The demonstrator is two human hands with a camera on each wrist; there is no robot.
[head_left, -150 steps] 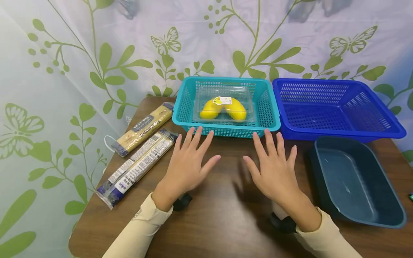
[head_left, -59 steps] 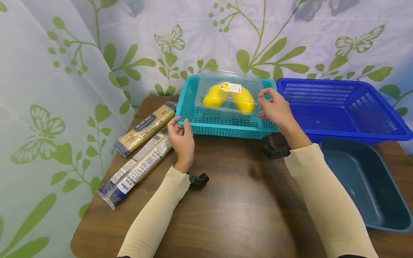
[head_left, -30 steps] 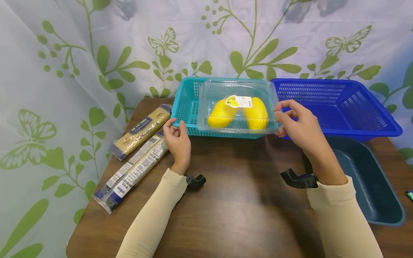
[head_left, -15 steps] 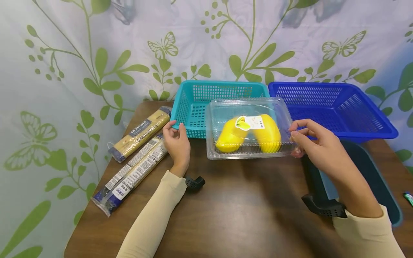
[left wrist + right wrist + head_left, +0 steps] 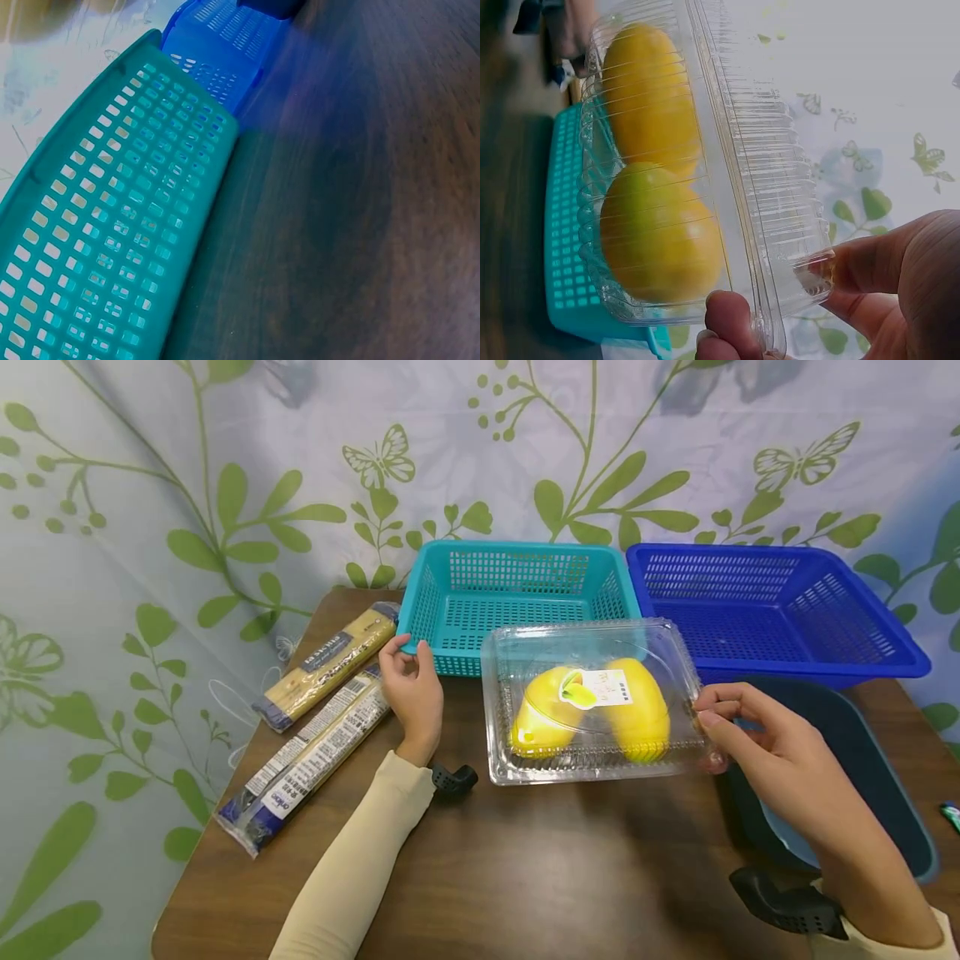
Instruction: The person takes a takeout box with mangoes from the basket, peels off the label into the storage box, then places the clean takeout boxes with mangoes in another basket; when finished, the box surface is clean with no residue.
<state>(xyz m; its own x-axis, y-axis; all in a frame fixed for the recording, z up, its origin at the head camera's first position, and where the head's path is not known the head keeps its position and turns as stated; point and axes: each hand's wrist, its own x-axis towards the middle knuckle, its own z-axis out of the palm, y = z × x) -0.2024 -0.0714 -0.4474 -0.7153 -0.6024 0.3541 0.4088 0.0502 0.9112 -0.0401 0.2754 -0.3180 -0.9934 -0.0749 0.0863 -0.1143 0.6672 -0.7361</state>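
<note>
Two packets (image 5: 318, 681) lay on the desk (image 5: 525, 860) at left; blue basket (image 5: 757, 618) and dark tub (image 5: 862, 768) stood right, the right arm (image 5: 855, 843) partly covering the tub. Right hand (image 5: 780, 752) pinched the clear box's (image 5: 600, 768) right edge, held up before the teal basket (image 5: 517, 610); left hand (image 5: 415, 693) pinched that basket's near-left rim corner. Only the right-wrist view showed a green tint on one yellow fruit (image 5: 656, 247) inside.

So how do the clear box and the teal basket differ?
The clear box is see-through; the teal basket is coloured, its walls full of holes. The clear box is lidded; the teal basket is open-topped. The clear box is held up; the teal basket rests on the table. Both are roughly rectangular.
</note>
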